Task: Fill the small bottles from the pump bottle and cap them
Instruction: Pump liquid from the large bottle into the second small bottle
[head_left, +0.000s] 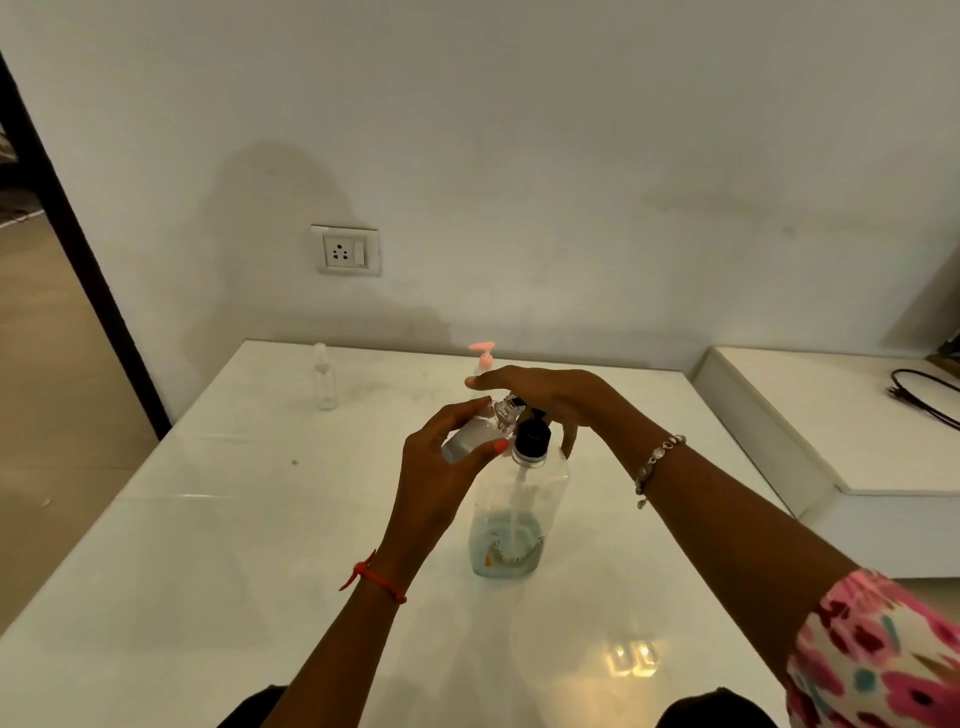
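The left hand (439, 475) grips a small bottle (474, 430), tilted, with its mouth at the nozzle. The right hand (545, 396) lies palm-down, fingers extended, on the pump bottle (519, 512) head. The pump bottle stands upright mid-table (208, 519).

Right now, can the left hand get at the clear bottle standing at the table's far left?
Probably not yet: the left hand grips a small bottle by the pump bottle. The table between it and the clear bottle looks bare, so the path seems free once that hand empties.
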